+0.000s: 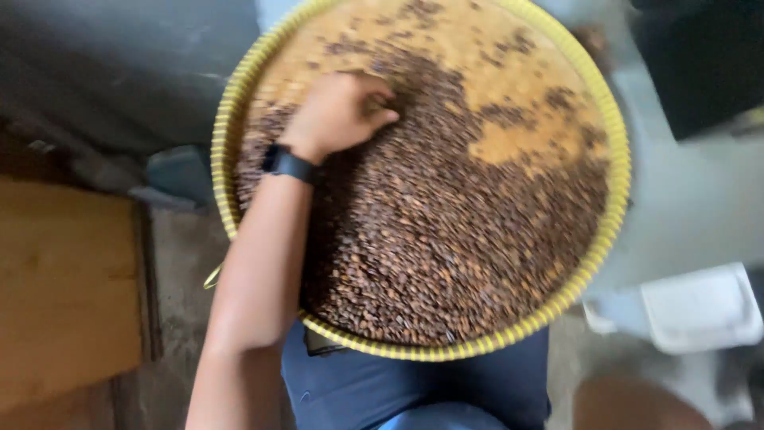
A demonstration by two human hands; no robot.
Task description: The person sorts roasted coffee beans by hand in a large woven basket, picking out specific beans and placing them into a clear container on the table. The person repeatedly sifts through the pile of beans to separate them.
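Note:
A large round woven tray with a yellow rim [225, 119] rests on my lap, covered mostly with small dark brown beans [446, 231]. Bare tan patches of the tray show at the top and right. My left hand [338, 111], with a black band on the wrist, lies on the beans in the tray's upper left, fingers curled into them; whether it holds any is hidden. My right hand is out of sight. The picture is blurred.
A wooden board [64, 295] lies at the left on the concrete floor. A white plastic container [700, 306] stands at the lower right. Dark grey objects sit at the upper left and upper right.

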